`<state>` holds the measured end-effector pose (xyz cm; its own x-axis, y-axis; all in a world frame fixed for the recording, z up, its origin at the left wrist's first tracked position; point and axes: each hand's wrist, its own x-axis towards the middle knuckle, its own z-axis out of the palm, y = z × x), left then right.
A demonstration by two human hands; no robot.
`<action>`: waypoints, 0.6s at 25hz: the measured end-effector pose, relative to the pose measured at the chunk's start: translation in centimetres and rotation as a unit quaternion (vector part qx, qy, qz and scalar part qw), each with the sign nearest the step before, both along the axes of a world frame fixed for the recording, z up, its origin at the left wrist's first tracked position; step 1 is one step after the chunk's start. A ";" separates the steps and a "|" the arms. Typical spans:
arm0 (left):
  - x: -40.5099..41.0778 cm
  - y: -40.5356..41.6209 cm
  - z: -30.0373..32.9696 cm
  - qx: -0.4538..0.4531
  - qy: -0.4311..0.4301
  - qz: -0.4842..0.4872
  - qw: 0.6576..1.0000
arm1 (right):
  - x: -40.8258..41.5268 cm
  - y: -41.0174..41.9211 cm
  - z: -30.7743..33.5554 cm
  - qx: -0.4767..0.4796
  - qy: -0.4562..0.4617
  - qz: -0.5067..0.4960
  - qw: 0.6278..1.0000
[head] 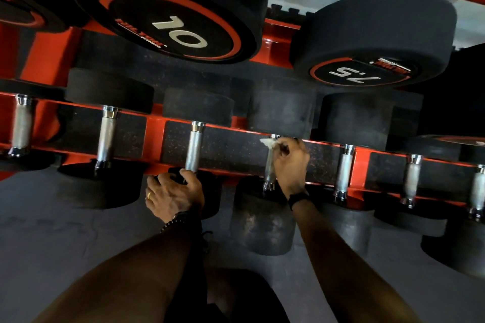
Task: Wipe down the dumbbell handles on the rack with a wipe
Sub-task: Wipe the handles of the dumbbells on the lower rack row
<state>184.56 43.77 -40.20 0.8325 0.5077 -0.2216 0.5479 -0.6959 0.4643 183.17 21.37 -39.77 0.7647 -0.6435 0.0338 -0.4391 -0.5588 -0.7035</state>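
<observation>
Several black dumbbells with silver handles lie across the lower tier of a red rack (154,136). My right hand (291,162) grips a white wipe (267,142) against the upper part of the fourth handle (269,174) from the left. My left hand (170,194) rests with curled fingers on the near black head (210,194) of the third dumbbell, just below its handle (194,147). Much of the wipe is hidden inside my right fist.
On the upper tier sit larger dumbbells, one marked 10 (170,21) and one marked 7.5 (367,60). More handles (344,170) run off to the right and left (106,136). Grey floor (65,231) lies below the rack. My legs fill the bottom centre.
</observation>
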 end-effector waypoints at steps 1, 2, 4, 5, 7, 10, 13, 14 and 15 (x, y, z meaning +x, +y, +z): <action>0.0 0.0 -0.1 -0.001 0.005 0.000 1.000 | -0.3 0.1 -0.2 0.003 -0.004 0.005 1.000; 0.0 0.1 -0.2 -0.002 0.006 0.000 1.000 | -1.1 0.4 -0.5 0.006 0.009 0.014 1.000; -0.1 0.1 -0.2 0.000 0.003 0.001 1.000 | -3.7 1.3 -1.1 0.010 0.071 0.025 0.997; -0.1 0.1 -0.2 0.002 0.002 0.002 1.000 | -4.6 1.5 -1.1 0.013 0.093 0.023 0.995; -0.1 0.0 0.0 0.008 0.007 0.001 1.000 | -4.1 1.2 -0.7 0.018 0.083 0.017 0.996; 0.0 0.0 0.4 0.012 0.009 -0.003 1.000 | -0.6 0.2 0.3 -0.002 0.011 -0.020 1.000; 0.1 0.2 0.3 0.015 0.020 -0.005 1.000 | -0.9 0.3 -0.3 -0.020 0.017 -0.038 0.999; 0.1 0.2 0.1 0.015 0.024 -0.007 1.000 | -2.4 0.9 -0.5 -0.033 0.054 -0.032 0.997; 0.1 0.2 0.1 0.012 0.027 -0.006 1.000 | -3.9 1.4 -0.5 -0.033 0.092 -0.029 0.995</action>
